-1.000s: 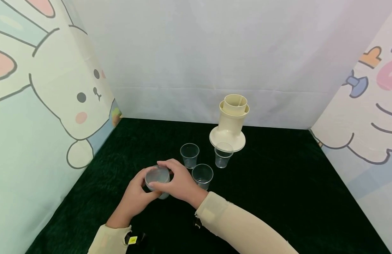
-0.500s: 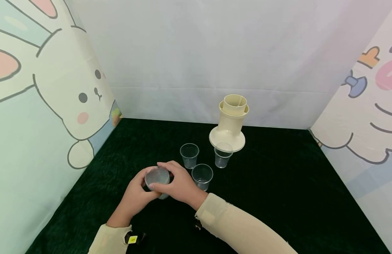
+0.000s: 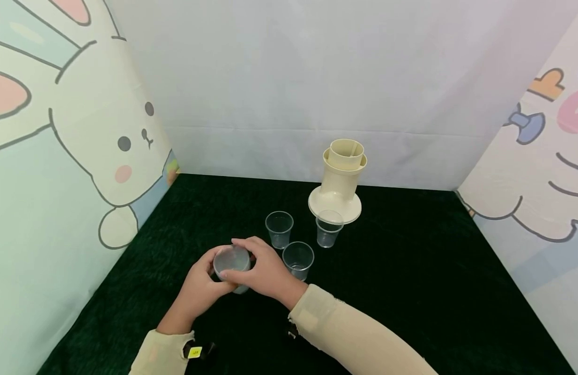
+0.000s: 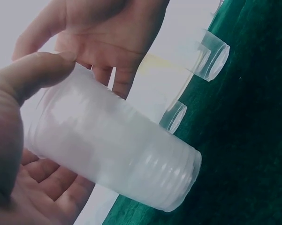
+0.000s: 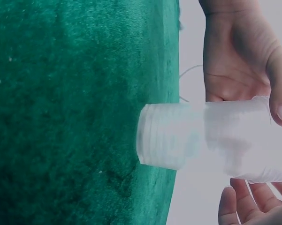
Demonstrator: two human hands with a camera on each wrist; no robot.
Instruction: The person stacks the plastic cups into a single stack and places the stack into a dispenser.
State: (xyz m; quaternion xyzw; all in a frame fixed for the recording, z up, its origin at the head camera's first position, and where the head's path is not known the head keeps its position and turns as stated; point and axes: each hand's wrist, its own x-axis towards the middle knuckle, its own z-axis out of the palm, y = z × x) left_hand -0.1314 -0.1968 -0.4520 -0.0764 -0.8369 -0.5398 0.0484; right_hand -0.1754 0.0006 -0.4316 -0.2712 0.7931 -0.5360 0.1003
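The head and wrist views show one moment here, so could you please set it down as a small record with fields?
Held thing: cloudy cup, perhaps several nested; count cannot be told
Left-hand grip: holds the cloudy cup near its rim
Right-hand grip: holds it near the rim too
Standing cups: three, clear and upright: back-left cup, front cup, back-right cup
Furthest thing on the cloth: cream holder with a round base, behind the back-right cup
Surface: dark green cloth
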